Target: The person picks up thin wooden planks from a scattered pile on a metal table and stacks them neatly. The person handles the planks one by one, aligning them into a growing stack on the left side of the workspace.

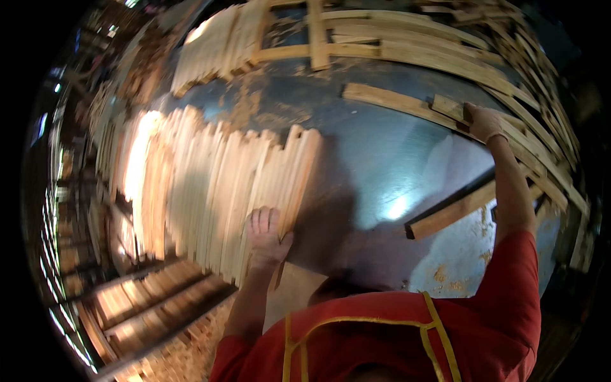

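Observation:
My left hand lies on the near right end of a long row of pale wooden slats, which are packed side by side on the metal table. Its fingers stretch over the slats, and the thumb stands apart at the row's right edge. Far out to the right, my right hand is closed round a short wooden slat. That slat rests against a longer board and other loose strips. My right fingertips are partly hidden.
A dark-edged wooden bar lies slantwise on the grey metal table. Stacked boards and more upright-packed slats line the far side. Loose strips crowd the right. At lower left stands a wooden rack above wood scraps.

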Available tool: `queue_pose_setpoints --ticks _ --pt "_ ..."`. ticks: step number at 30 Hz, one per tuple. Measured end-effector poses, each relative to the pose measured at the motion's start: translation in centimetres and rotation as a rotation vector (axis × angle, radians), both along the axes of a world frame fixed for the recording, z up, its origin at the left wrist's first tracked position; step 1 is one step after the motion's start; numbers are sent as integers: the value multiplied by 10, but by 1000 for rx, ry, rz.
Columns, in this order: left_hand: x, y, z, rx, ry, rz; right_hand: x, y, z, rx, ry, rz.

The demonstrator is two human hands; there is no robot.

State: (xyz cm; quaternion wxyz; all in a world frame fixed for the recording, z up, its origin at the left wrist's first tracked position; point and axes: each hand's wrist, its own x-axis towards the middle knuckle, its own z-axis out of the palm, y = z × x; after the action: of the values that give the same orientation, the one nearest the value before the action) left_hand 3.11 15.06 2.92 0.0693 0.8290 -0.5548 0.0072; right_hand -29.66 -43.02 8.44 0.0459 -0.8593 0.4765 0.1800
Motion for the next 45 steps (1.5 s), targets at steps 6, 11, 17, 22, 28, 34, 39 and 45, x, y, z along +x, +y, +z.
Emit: queue_pose_setpoints --ticks 6,11,17,22,28,34,39,45 --pt "-1 -4 4 -12 29 55 75 34 -44 -280 -527 272" --pt "-5 5 0 29 62 121 61 57 -51 186 -434 140" --pt "-5 18 -6 -2 138 154 92 223 -36 1074 -1205 -514" --pt "4 49 10 8 174 238 150 384 -87 837 -756 -337" --pt "35 202 -19 -565 254 884 179 464 -83 1176 -983 -211" --pt "19 238 -70 -1368 1601 1318 165 449 -79 916 -1191 -459" --pt "-67 239 -37 -455 1483 781 159 416 -86 814 -1267 -513" --pt "23 115 40 15 870 594 137 383 -90 885 -1178 -533"
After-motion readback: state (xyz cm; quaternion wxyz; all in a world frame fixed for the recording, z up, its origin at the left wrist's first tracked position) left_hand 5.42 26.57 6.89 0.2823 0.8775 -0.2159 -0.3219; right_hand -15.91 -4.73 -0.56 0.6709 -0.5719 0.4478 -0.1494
